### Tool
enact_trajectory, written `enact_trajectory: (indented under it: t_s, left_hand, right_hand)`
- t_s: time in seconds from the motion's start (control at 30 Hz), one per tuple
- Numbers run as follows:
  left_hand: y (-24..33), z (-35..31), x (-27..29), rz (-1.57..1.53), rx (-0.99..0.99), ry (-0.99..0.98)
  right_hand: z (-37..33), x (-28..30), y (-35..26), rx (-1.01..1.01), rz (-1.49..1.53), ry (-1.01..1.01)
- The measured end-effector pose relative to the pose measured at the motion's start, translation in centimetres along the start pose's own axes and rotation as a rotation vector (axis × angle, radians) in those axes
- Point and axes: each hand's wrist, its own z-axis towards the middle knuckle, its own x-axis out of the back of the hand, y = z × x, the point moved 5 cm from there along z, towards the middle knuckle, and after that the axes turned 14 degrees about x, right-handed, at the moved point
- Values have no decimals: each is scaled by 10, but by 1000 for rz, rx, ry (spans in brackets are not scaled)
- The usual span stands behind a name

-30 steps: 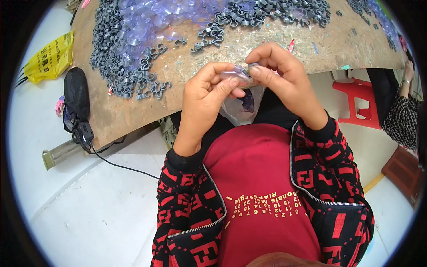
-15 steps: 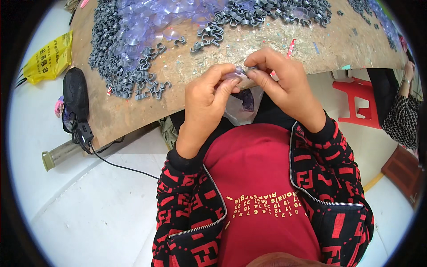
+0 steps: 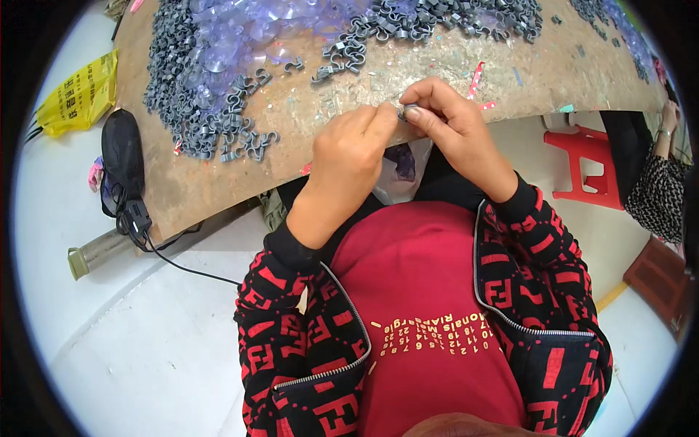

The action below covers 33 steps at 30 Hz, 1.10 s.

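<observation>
At the table's near edge my two hands meet. My right hand [image 3: 460, 135] pinches a small grey plastic clip [image 3: 410, 109] between thumb and forefinger. Turned back-up, my left hand [image 3: 349, 149] is closed, its fingertips against the clip. The clear purplish suction cup that showed in it half a second ago is now hidden behind its fingers. Beyond the hands lie a heap of grey clips [image 3: 171, 80] and a heap of clear purplish suction cups [image 3: 237, 47]. Below the hands, a translucent plastic bag [image 3: 393, 186] hangs over my lap.
Red dotted strips [image 3: 476, 80] and small scraps lie on the worn wooden table [image 3: 200, 193]. A yellow bag [image 3: 84, 95] and a black pouch [image 3: 122, 153] with a cable are at the left. On the right stands a red stool [image 3: 579, 160], near another person's patterned sleeve [image 3: 659, 193].
My left hand has rolled over so that its back faces up, and its forearm has swung outward. The suction cup has gone out of sight; my right hand keeps its pinch.
</observation>
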Motion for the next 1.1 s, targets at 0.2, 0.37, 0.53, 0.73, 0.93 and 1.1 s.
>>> enact_trajectory:
  t_s: [0.2, 0.37, 0.53, 0.73, 0.93, 1.1]
  left_hand:
    - [-7, 6, 10, -130, 102, 29]
    - [-6, 4, 8, -492, 330, 49]
    - [-5, 3, 0, -332, 165, 177]
    - [-8, -2, -15, -65, -22, 121]
    - [-16, -2, -22, -139, 0, 107]
    - [-17, -3, -23, -130, 26, 87]
  right_hand:
    - [12, 1, -7, 143, -159, -28]
    - [12, -3, -3, 77, -26, -13]
    - [10, 1, -1, 121, -255, 56]
    - [11, 4, -6, 422, -741, -20]
    - [10, 7, -6, 360, -637, -37]
    - [9, 6, -1, 362, -581, -8]
